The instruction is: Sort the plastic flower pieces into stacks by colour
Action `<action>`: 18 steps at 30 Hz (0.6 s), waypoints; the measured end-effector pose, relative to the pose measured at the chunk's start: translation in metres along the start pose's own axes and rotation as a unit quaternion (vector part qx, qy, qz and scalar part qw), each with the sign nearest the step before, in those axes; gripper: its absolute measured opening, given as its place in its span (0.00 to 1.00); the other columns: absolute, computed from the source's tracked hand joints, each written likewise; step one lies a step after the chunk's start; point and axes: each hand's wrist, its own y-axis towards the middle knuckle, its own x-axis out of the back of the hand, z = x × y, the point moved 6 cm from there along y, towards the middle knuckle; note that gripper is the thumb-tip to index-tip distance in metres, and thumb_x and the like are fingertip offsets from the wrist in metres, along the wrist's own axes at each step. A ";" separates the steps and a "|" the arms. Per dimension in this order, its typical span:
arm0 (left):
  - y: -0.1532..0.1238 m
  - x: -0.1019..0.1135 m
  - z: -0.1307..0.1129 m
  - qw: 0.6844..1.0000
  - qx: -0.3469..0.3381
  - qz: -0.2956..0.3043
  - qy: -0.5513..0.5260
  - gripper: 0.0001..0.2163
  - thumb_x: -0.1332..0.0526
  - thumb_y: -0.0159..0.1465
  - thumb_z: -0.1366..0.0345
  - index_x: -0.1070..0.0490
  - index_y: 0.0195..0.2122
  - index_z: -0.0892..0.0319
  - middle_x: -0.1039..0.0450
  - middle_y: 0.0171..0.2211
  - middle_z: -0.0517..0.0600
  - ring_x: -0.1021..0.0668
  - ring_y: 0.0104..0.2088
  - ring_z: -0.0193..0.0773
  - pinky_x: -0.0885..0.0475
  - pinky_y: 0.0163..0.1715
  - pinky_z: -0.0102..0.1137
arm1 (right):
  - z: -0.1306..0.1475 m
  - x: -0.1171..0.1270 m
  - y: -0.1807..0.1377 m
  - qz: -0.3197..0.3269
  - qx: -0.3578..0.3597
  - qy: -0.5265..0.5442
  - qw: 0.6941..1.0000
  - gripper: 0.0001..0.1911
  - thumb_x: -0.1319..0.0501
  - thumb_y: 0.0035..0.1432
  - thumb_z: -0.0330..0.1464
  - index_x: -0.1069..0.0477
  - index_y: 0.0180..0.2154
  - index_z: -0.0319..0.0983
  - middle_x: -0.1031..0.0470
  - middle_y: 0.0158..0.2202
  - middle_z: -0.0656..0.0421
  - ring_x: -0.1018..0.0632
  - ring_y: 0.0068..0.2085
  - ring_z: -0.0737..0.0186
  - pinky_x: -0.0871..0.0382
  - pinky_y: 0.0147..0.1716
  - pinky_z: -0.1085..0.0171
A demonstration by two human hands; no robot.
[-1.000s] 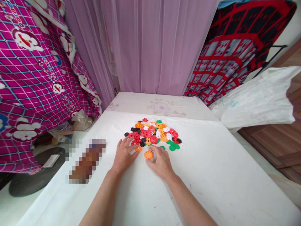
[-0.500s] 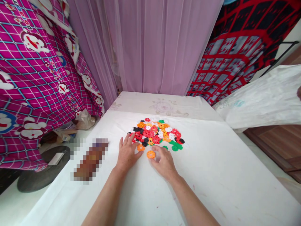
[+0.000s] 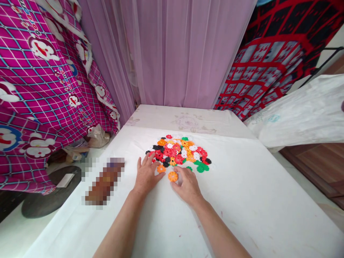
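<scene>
A heap of notched plastic disc pieces (image 3: 176, 149) in red, white, black, orange and green lies on the white-covered table. My right hand (image 3: 188, 184) holds an orange notched disc (image 3: 172, 176) by its edge between thumb and forefinger, just in front of the heap. My left hand (image 3: 145, 174) rests at the heap's left front side, fingers spread and fingertips by the red and black discs. Close to its thumb and forefinger lies another orange disc (image 3: 161, 168). Green discs (image 3: 201, 167) sit at the heap's right front edge.
A blurred-out, brownish long item (image 3: 104, 182) lies on the table's left side. Beyond the table (image 3: 242, 200) hangs a purple curtain (image 3: 172, 53). A pink patterned cloth (image 3: 53, 89) hangs at left, a red and black cloth (image 3: 255, 64) and a white bag (image 3: 303, 114) at right.
Almost nothing differs. The whole view has shifted very slightly, while both hands and the orange disc keep their places against the heap.
</scene>
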 end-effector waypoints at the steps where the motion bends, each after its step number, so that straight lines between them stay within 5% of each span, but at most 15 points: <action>1: 0.000 0.000 0.000 1.000 0.004 -0.002 -0.001 0.12 0.34 0.56 0.59 0.25 0.42 0.52 0.37 0.63 0.56 0.39 0.65 0.57 0.51 0.63 0.62 | 0.001 -0.001 0.000 -0.001 0.003 -0.008 1.000 0.22 0.38 0.49 0.28 0.31 0.48 0.42 0.22 0.45 0.57 0.26 0.46 0.54 0.35 0.48 0.55; 18: -0.009 -0.013 0.005 0.999 0.008 -0.025 -0.035 0.16 0.34 0.56 0.56 0.28 0.45 0.53 0.34 0.61 0.57 0.35 0.64 0.54 0.45 0.62 0.58 | -0.012 0.007 0.001 -0.072 -0.024 -0.022 0.997 0.24 0.39 0.48 0.27 0.31 0.49 0.41 0.22 0.42 0.56 0.26 0.44 0.52 0.33 0.46 0.55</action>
